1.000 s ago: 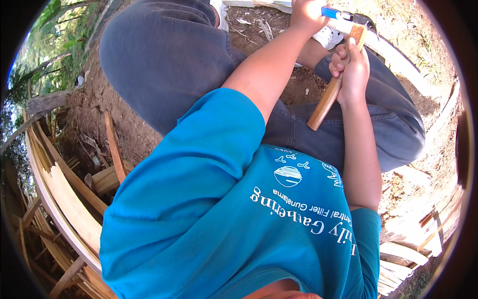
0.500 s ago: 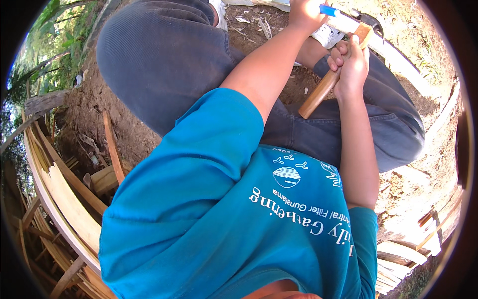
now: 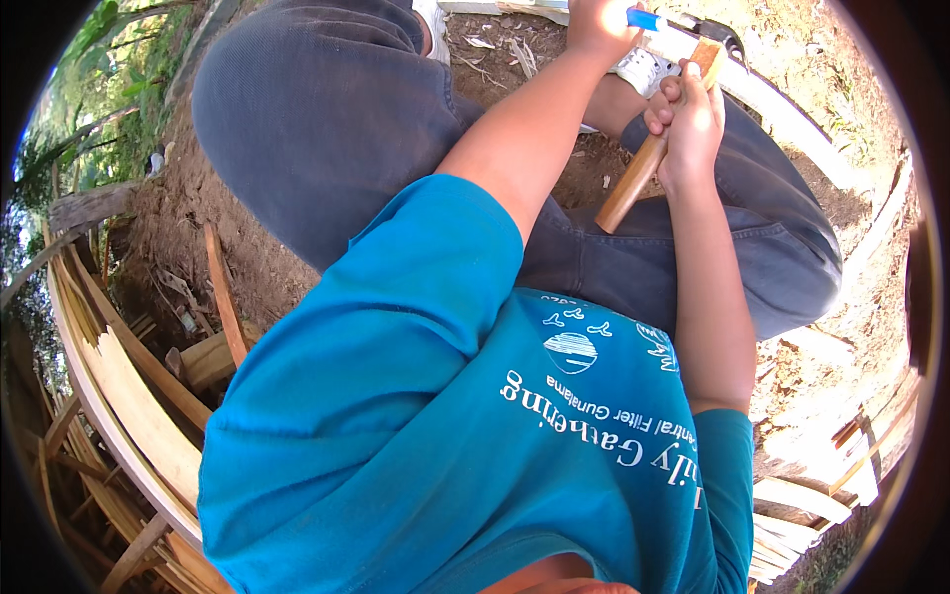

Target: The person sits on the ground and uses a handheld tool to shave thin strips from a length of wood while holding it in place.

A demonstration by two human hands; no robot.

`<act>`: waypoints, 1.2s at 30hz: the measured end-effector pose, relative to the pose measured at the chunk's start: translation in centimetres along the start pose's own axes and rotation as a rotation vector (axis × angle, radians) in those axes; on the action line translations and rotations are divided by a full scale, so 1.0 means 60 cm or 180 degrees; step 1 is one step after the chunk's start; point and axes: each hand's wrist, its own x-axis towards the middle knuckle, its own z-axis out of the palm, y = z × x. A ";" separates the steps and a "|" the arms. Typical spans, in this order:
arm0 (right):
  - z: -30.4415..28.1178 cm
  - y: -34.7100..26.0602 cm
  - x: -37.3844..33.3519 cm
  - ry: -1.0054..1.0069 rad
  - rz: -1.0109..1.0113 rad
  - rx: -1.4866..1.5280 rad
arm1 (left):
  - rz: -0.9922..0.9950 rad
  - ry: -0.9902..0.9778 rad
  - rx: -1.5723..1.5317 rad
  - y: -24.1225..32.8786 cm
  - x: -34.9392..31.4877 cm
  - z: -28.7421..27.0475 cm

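Observation:
My right hand (image 3: 693,134) is wrapped around the wooden handle of a hammer (image 3: 630,188), gripping close to its dark head. The handle's free end slants down toward my lap. At the top edge of the head view, my left hand (image 3: 601,32) is closed on a blue-handled tool (image 3: 645,20). A pale, glaring part of that tool points toward the hammer's head, so its kind is unclear. Whether the two tools touch, I cannot tell. The upper part of my left hand is cut off by the picture's edge.
My legs (image 3: 327,129) are folded on the dirt ground, with white shoes (image 3: 645,71) near my hands. Long split wood strips (image 3: 139,396) lie to the left. More pale wood pieces (image 3: 802,500) are at the lower right. A pale strip (image 3: 792,124) stretches beyond my right hand.
Both hands have shifted slightly to the left, with the tools in them. The hammer's head end has moved left and a little up. Both grips look the same.

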 end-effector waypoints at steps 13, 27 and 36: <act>0.012 0.006 -0.015 0.0112 -0.0270 0.0089 | 0.0128 0.0138 -0.0186 0.010 0.002 -0.011; 0.013 0.003 0.000 -0.0064 0.0051 -0.0096 | -0.0009 0.0086 -0.0112 0.002 0.015 -0.012; 0.017 0.004 -0.002 0.0026 0.0135 -0.0086 | -0.0071 0.0009 -0.0230 0.005 0.017 -0.022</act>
